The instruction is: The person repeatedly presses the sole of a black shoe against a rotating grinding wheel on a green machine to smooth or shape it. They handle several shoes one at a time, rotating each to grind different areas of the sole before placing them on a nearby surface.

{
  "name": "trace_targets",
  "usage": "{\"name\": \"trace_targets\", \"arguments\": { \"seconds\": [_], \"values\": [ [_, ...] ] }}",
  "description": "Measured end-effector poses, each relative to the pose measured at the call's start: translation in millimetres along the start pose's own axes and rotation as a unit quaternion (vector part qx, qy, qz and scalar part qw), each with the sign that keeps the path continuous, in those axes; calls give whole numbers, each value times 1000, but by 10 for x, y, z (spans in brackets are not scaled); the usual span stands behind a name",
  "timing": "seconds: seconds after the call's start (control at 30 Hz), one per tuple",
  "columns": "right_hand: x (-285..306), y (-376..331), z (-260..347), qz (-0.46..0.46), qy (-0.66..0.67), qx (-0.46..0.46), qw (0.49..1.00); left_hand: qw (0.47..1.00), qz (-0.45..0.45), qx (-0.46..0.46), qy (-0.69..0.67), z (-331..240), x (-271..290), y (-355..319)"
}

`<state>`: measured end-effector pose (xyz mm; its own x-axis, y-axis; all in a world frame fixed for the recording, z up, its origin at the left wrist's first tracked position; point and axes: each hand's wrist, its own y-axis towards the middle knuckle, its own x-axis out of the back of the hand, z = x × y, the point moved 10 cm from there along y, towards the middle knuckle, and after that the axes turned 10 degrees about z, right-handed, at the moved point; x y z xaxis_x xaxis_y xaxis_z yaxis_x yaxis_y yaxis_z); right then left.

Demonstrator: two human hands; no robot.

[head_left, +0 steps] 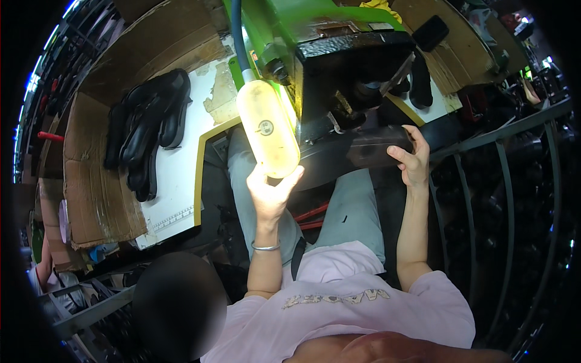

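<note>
A long black shoe sole (351, 151) is held crosswise above my lap, just below the dark metal head (339, 66) of a green machine. My right hand (413, 156) grips its right end, thumb on the near face and fingers over the edge. At the other end is my left hand (270, 192), closed around the sole's left tip. A glowing oblong lamp (266, 127) overlaps that end and hides part of the left fingers. Blur softens the middle of the sole.
Several black soles (148, 127) lie piled on a white board (172, 199) inside a cardboard box (91, 175) to the left. Another carton (466, 54) stands beyond the machine at right. A metal railing (508, 136) runs along my right side. The lamp hangs on a blue-grey cable (238, 36).
</note>
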<state>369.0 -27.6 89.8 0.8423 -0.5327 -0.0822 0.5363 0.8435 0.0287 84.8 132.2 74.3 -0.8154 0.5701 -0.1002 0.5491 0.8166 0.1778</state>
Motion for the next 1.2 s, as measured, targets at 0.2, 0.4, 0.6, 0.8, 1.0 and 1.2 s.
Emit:
{"name": "trace_targets", "arguments": {
  "seconds": [0.2,0.4,0.6,0.8,1.0,1.2],
  "values": [
    [-301,64,101,49,16,12,999,999,-6,-20,-30,40,257,-83],
    [-389,92,126,60,-24,64,996,998,17,2,-65,92,345,-135],
    [369,215,64,-24,13,71,997,997,-35,-39,62,-69,-370,26],
    [314,402,171,-3,-30,44,999,997,-69,-26,-9,38,-380,66],
    [-12,383,165,48,-25,47,997,997,-55,14,-56,68,-111,-81],
    [-192,201,255,79,-53,94,991,999,18,13,-46,32,45,-69]
  ]
}}
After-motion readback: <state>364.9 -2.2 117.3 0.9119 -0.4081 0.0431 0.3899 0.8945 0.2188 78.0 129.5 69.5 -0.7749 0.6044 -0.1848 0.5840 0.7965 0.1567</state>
